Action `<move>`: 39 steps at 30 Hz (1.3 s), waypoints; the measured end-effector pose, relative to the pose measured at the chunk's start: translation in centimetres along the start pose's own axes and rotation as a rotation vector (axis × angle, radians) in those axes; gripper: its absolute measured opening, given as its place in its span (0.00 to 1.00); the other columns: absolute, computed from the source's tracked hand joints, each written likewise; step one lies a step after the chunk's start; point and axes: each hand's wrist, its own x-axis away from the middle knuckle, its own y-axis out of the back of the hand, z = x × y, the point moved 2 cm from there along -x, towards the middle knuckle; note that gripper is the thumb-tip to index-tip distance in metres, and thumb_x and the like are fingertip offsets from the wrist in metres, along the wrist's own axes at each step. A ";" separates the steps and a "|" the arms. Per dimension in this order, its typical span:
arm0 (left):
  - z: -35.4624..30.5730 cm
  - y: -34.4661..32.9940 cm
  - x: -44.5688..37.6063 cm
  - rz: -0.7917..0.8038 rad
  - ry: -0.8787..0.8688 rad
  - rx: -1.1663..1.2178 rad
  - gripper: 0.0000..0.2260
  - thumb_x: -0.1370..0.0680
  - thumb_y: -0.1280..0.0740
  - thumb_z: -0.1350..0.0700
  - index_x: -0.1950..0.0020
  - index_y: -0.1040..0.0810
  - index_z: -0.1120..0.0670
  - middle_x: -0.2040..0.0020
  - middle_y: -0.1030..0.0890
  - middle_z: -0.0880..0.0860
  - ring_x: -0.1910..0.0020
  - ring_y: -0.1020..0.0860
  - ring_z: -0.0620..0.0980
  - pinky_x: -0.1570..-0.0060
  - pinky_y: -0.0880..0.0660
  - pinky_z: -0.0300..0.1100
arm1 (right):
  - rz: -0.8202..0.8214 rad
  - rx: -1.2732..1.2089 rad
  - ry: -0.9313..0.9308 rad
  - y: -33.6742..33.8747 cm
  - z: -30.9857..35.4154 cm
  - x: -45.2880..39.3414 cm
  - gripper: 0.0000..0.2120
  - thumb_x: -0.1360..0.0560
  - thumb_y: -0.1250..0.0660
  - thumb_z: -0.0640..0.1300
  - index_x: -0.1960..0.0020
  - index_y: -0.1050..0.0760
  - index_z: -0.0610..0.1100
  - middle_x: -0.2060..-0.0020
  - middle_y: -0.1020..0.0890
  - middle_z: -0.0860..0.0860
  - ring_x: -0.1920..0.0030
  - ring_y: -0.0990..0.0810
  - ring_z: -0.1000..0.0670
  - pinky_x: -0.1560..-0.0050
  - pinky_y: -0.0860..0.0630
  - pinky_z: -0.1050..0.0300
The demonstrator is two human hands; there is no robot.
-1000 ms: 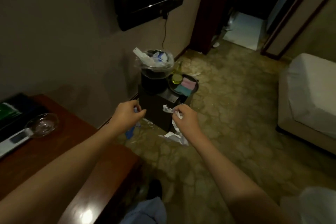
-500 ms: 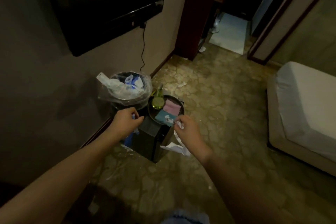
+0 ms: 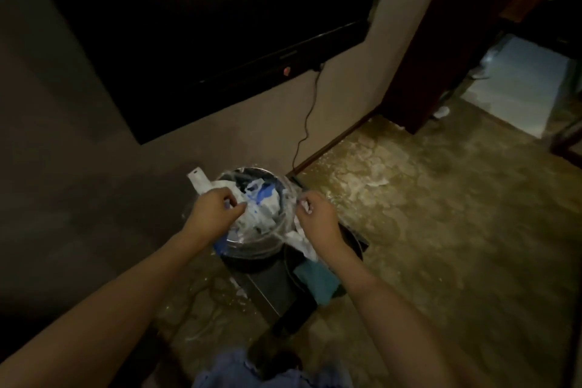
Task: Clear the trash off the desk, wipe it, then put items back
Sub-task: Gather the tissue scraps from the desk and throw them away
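Trash [image 3: 303, 238], crumpled white paper or tissue, hangs from the right hand [image 3: 316, 221], whose fingers curl around it at the rim of the round bin [image 3: 252, 250]. Lined with clear plastic, the bin already brims with white and blue scraps. Over its left edge the left hand [image 3: 214, 217] is curled, pinching something small I cannot make out. A dark TV [image 3: 195, 28] hangs on the wall above.

The trash bin [image 3: 252, 249] mouth is heaped with trash [image 3: 261, 208]; open floor [image 3: 441, 214] lies to its right
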 end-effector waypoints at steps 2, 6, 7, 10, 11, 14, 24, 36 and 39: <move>0.9 0.1 -1.7 -0.028 0.024 -0.013 0.11 0.26 0.29 0.50 0.63 0.26 0.54 0.62 0.26 0.50 0.62 0.27 0.46 0.62 0.33 0.39 | 0.004 -0.028 0.013 -1.3 0.7 -2.8 0.05 0.25 0.36 0.33 0.53 0.22 0.35 0.58 0.24 0.41 0.63 0.29 0.51 0.65 0.37 0.63; 3.1 -0.4 -5.6 -0.041 0.077 0.016 0.16 0.28 0.27 0.50 0.68 0.33 0.49 0.64 0.30 0.51 0.65 0.28 0.48 0.64 0.35 0.38 | 0.062 -0.015 0.034 -4.3 1.3 -7.4 0.07 0.23 0.38 0.34 0.49 0.22 0.37 0.53 0.26 0.47 0.58 0.29 0.50 0.61 0.38 0.61; 3.4 -0.6 -6.8 -0.041 0.082 0.029 0.17 0.28 0.27 0.51 0.68 0.35 0.49 0.65 0.31 0.51 0.67 0.30 0.46 0.64 0.35 0.40 | 0.064 0.000 0.023 -5.2 1.2 -8.3 0.07 0.23 0.38 0.35 0.48 0.22 0.37 0.52 0.26 0.47 0.57 0.28 0.48 0.60 0.36 0.59; 3.9 -1.5 -9.6 -0.029 0.088 0.089 0.18 0.28 0.27 0.54 0.67 0.36 0.50 0.62 0.34 0.53 0.68 0.33 0.43 0.61 0.31 0.47 | 0.057 0.041 0.004 -7.7 0.4 -9.9 0.07 0.25 0.37 0.34 0.50 0.21 0.38 0.48 0.24 0.43 0.54 0.24 0.41 0.56 0.28 0.52; 4.0 -1.9 -10.3 -0.014 0.096 0.105 0.16 0.27 0.27 0.55 0.65 0.35 0.53 0.59 0.34 0.53 0.66 0.34 0.42 0.59 0.32 0.46 | 0.067 0.074 0.010 -8.6 0.0 -10.2 0.07 0.25 0.37 0.34 0.51 0.21 0.38 0.49 0.23 0.41 0.54 0.23 0.40 0.56 0.29 0.53; 4.4 -3.3 -12.1 0.042 0.139 0.149 0.12 0.26 0.29 0.57 0.51 0.31 0.59 0.49 0.37 0.53 0.54 0.33 0.45 0.51 0.35 0.34 | 0.149 0.155 0.028 -10.5 -1.3 -10.6 0.07 0.25 0.37 0.33 0.52 0.21 0.35 0.47 0.23 0.38 0.50 0.23 0.39 0.51 0.30 0.55; 7.1 -5.2 -13.5 0.383 0.080 0.022 0.25 0.23 0.33 0.54 0.29 0.36 0.55 0.28 0.40 0.57 0.30 0.38 0.54 0.32 0.39 0.43 | 0.520 0.307 -0.188 -13.5 -3.9 -11.5 0.16 0.20 0.42 0.39 0.33 0.31 0.40 0.35 0.31 0.43 0.35 0.31 0.45 0.35 0.36 0.57; 3.5 -0.9 -12.5 0.246 -0.201 -0.315 0.17 0.20 0.39 0.50 0.31 0.29 0.51 0.29 0.34 0.56 0.31 0.39 0.55 0.33 0.41 0.43 | 0.380 0.204 0.005 -6.6 -1.1 -11.8 0.14 0.23 0.37 0.36 0.38 0.26 0.38 0.44 0.25 0.40 0.45 0.25 0.41 0.45 0.28 0.52; 2.3 0.3 -10.3 0.185 -0.186 -0.326 0.17 0.21 0.38 0.50 0.33 0.27 0.52 0.31 0.31 0.56 0.32 0.37 0.55 0.35 0.40 0.42 | 0.383 0.222 0.062 -4.9 -0.2 -10.7 0.14 0.23 0.37 0.38 0.38 0.26 0.39 0.45 0.26 0.41 0.45 0.26 0.43 0.47 0.30 0.58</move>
